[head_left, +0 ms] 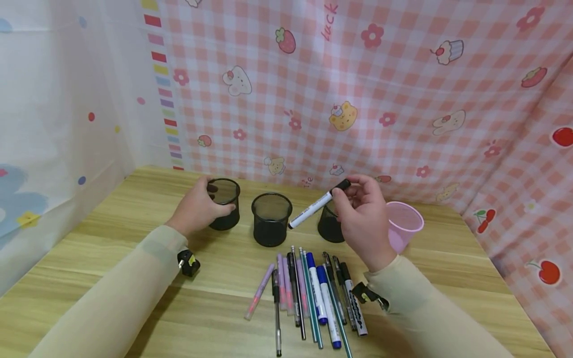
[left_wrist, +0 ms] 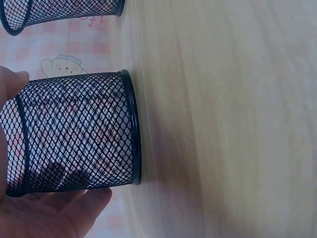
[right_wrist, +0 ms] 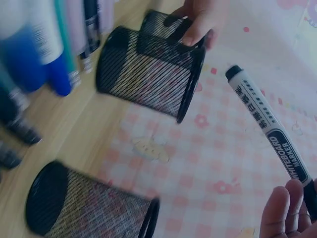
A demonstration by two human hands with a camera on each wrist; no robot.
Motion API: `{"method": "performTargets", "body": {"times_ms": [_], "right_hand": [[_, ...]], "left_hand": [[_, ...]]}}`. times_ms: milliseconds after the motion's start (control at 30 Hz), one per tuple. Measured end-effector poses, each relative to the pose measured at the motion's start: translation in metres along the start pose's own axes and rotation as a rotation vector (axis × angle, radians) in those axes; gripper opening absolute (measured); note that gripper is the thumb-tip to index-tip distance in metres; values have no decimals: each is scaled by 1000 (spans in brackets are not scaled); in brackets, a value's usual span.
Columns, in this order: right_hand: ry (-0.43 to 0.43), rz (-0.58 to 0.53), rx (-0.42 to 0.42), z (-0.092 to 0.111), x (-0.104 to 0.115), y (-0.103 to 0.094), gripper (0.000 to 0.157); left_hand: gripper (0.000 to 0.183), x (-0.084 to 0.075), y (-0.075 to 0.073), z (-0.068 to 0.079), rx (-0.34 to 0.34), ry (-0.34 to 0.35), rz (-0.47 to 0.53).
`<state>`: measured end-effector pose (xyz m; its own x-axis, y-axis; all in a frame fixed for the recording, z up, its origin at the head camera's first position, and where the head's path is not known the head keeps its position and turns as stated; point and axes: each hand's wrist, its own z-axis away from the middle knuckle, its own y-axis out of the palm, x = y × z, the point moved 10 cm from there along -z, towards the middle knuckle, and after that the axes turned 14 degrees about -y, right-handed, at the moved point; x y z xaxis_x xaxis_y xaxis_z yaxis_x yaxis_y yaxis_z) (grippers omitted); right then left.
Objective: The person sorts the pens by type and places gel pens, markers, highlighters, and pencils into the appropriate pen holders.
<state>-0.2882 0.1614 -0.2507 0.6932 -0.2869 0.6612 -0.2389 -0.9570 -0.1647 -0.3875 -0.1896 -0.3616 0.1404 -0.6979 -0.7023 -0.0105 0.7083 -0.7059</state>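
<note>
With its thumb and fingers around the rim, my left hand (head_left: 195, 208) grips a black mesh pen holder (left_wrist: 79, 134), the leftmost in the row. My right hand (head_left: 364, 221) pinches a whiteboard marker (head_left: 315, 208) by its black cap; the white barrel slants down to the left, above the table. Below the marker's lower end stands a second black mesh pen holder (head_left: 270, 223). A third black mesh holder (head_left: 330, 226) is partly hidden behind my right hand. In the right wrist view the marker (right_wrist: 270, 124) shows its printed label.
A pink mesh cup (head_left: 405, 219) stands right of my right hand. In front of the holders lie pink highlighters (head_left: 259, 291), black pens (head_left: 276, 318), teal pencils (head_left: 312, 298), blue-capped markers (head_left: 329, 303) and a black-capped marker (head_left: 353, 301). Patterned cloth (head_left: 291, 99) hangs behind the wooden table (head_left: 215, 308).
</note>
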Motion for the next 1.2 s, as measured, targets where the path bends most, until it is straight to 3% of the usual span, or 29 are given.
{"method": "performTargets", "body": {"times_ms": [533,900,1200], "right_hand": [[31,-101,-104,-21,-6,80,31],[47,-48,-1,-20,-5,131,25],[13,88,98,-19,-1,150,22]], "left_hand": [[102,0,0,3,-5,-10,4],[102,1,0,1,-13,-3,14],[101,-2,0,1,-19,6,18]]}}
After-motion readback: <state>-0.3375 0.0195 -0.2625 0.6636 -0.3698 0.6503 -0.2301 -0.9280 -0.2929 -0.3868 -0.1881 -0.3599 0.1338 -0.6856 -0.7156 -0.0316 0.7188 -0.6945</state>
